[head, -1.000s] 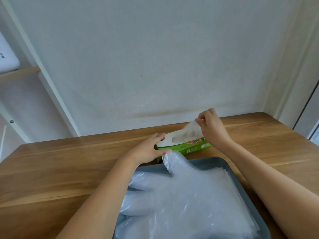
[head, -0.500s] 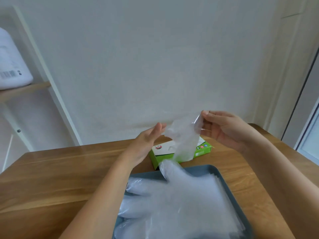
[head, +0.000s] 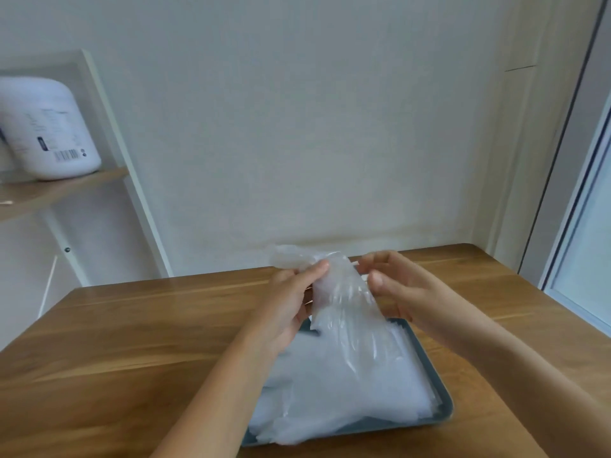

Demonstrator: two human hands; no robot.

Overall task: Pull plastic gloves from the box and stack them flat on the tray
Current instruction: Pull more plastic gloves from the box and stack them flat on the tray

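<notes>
above the grey rectangular tray [head: 447,404], left hand [head: 291,302] and right hand [head: 400,289] pinch a crumpled clear plastic glove [head: 340,292]; pull it flat.

Left hand [head: 289,305] raised, pinching; right hand [head: 400,292] close, fingers [head: 380,259] curled.

Held glove [head: 340,292]: thin crinkled plastic, clear and colourless, milky where it folds, with bright glints along the creases.
Stacked gloves [head: 347,391]: flat plastic sheets, cloudy white, denser white where the layers overlap.
Tray [head: 396,424]: shallow rectangular plastic, plain slate blue-grey.
Table [head: 132,342]: warm honey-brown wood, with long lighter and darker grain bands.
Wall [head: 297,127]: off-white, faintly mottled.
Tub on shelf [head: 49,127]: rounded white plastic, small dark print and a black barcode.
Shelf board [head: 49,193]: light brown wood.
</notes>
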